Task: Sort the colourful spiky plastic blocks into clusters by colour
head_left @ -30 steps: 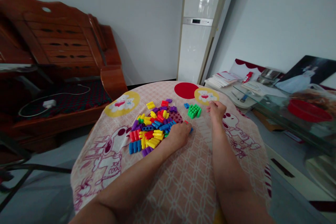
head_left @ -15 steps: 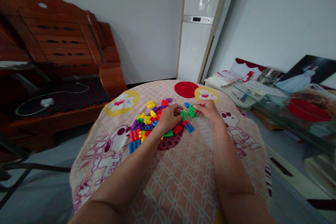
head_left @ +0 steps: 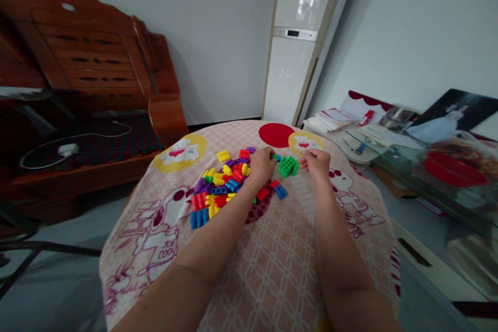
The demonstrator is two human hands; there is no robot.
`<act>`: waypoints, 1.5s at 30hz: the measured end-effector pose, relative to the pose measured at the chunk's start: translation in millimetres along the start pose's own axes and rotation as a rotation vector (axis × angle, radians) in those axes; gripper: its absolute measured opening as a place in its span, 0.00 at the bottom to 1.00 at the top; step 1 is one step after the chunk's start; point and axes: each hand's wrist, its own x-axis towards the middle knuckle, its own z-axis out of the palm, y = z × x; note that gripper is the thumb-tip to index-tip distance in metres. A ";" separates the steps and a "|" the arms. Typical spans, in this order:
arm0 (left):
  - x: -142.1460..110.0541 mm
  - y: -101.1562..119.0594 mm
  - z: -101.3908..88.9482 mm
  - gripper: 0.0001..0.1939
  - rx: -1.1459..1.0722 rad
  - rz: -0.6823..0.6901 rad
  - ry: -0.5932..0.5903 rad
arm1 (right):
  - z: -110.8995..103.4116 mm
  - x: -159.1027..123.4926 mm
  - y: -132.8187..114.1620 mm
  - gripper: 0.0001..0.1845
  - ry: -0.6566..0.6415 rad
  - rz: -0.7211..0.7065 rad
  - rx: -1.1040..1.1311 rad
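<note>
On the table, a studded green block cluster [head_left: 288, 166] stands between my two hands. My left hand [head_left: 263, 167] is closed at the fingertips on a small green building block [head_left: 274, 157], mostly hidden by the fingers. Right by it a blue block [head_left: 278, 158] shows in part. To the right of the cluster is my right hand [head_left: 317, 162], its fingers loosely bent and apart, with nothing in them. A loose pile of red, yellow, blue and purple blocks [head_left: 220, 189] spreads left of my left hand. One red and blue block pair [head_left: 279, 189] lies in front of the cluster.
A patterned cloth [head_left: 268, 270] covers the round table. A wooden bench [head_left: 93, 78] stands at the left, a tall white cabinet unit [head_left: 290, 72] behind. At the right, a glass-topped stand [head_left: 408, 166] holds papers, a metal pot and a red basket [head_left: 453, 168].
My left hand has moved right and away from me. My right hand has let go of the green cluster and drawn back to the right, leaving the cluster on the cloth.
</note>
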 end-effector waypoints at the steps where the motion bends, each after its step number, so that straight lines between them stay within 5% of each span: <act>1: 4.3 1.6 6.1 0.11 0.028 -0.008 -0.012 | 0.4 -0.1 0.6 0.16 0.003 -0.003 0.004; 8: 15.4 1.2 34.4 0.11 0.111 -0.058 -0.055 | 3.2 0.6 2.4 0.16 0.006 0.001 -0.033; 15: 13.0 4.1 43.3 0.12 0.084 -0.025 -0.116 | 1.8 2.1 3.2 0.16 0.020 0.005 -0.042; 18: 8.9 4.4 25.4 0.16 0.035 0.008 -0.066 | 0.6 0.9 0.5 0.15 0.026 0.002 -0.049; 23: 2.6 -19.7 -41.3 0.17 -0.266 -0.004 0.073 | 1.4 -3.4 -10.2 0.13 -0.123 -0.028 -0.070; 27: -3.7 -58.2 -84.6 0.13 -0.471 -0.136 0.189 | 19.8 -25.9 -27.5 0.09 -0.593 -0.084 -0.242; 30: -9.7 -84.4 -99.1 0.12 -0.570 -0.244 0.228 | 45.0 -55.7 -43.8 0.08 -1.034 -0.209 -0.503; 32: -12.4 -97.1 -104.8 0.11 -0.605 -0.293 0.234 | 62.0 -75.4 -52.7 0.06 -1.189 -0.344 -0.710; 36: -13.7 -113.7 -114.6 0.10 -0.642 -0.353 0.290 | 84.6 -101.4 -58.0 0.08 -1.113 -0.588 -1.041; 41: -15.7 -134.4 -123.5 0.09 -0.578 -0.392 0.303 | 94.7 -113.5 -49.7 0.16 -1.044 -0.591 -1.217; 45: -21.0 -150.7 -134.3 0.07 -0.286 -0.415 -0.041 | 94.3 -112.4 -48.2 0.12 -1.050 -0.589 -1.157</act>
